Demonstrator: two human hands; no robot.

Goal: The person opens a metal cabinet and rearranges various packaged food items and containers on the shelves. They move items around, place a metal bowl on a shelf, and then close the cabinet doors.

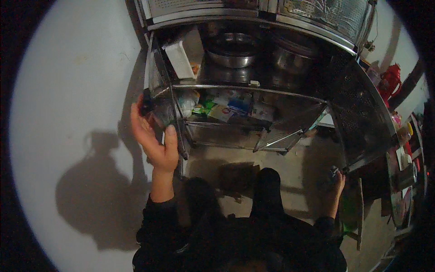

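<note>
A metal cabinet with two swung-out doors stands before me. My left hand (158, 146) is at the outer end of the left cabinet door (159, 68), fingers around its black corner and thumb apart from them. My right hand (340, 183) is at the lower corner of the dark right cabinet door (362, 112); its fingertips are partly hidden. On the upper shelf (224, 80) are a tilted white plastic container (181, 59), a round steel pan (232, 56) and a larger steel pot (294, 57). Packets (221, 112) and a pale plastic bag (187, 103) lie on the lower shelf.
A white wall (78, 85) with shadows on it rises close on the left. Above are patterned metal panels (204, 5). A red object (390, 81) and assorted small items line the right side. A wooden stool or frame (359, 214) stands on the floor (238, 156) near my right arm.
</note>
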